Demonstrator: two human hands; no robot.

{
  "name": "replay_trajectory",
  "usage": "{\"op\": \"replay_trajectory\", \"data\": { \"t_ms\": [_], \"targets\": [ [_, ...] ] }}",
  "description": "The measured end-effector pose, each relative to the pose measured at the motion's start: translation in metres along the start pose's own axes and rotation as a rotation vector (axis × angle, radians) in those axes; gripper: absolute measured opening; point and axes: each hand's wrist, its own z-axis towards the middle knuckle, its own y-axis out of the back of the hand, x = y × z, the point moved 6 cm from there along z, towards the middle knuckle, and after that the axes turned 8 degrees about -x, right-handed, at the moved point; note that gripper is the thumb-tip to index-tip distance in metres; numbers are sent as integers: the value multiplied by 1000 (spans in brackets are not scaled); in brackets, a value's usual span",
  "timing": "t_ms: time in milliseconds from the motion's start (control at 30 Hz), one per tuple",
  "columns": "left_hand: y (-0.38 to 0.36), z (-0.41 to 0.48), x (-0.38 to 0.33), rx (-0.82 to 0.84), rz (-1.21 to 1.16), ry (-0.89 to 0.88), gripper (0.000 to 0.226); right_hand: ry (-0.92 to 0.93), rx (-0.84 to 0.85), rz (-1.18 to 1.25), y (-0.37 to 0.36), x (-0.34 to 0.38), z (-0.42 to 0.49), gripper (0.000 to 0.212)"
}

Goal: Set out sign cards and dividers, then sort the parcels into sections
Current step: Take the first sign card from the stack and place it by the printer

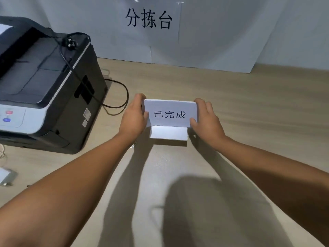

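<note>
**Sign card held at both ends on the tabletop**

A white sign card printed with the characters 已完成 is held upright near the middle of the wooden tabletop, its printed face turned toward the camera. A folded white flap projects from its lower edge toward the person and lies low over the wood; whether it rests fully on the surface cannot be told.

Both forearms are stretched forward from the bottom corners of the view and converge on the card. The card's left end is gripped by the left hand, with the thumb laid on the front face and the fingers curled over the top corner and behind. The right end is gripped in the same way by the right hand, thumb in front and fingers wrapped round the edge. The wrists are kept nearly straight, the backs of the hands turned upward.

A dark printer is set to the left, well apart from the card, and a black cable is looped on the tabletop between printer and left hand. A pale sheet marked 分拣台 is fixed to the wall behind.
</note>
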Motion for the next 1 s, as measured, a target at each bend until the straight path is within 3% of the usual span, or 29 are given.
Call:
{"op": "replay_trajectory", "data": {
  "t_ms": [333, 533, 633, 767, 1000],
  "targets": [
    [-76, 52, 66, 57, -69, 20, 42, -88, 19, -48, -86, -43, 41, 54],
    [-66, 49, 62, 60, -69, 19, 64, -111, 50, -38, -78, -39, 35, 74],
    [-39, 40, 43, 18, -48, 42, 74, -101, 85, -9, -47, -23, 23, 92],
    [5, 26, -21, -36, 48, -110, 69, -30, 74, -105, 24, -2, 12, 91],
    [14, -54, -191, 187, 114, -347, 82, -22, -71, -254, 211, -20, -64, 83]
  ]
}}
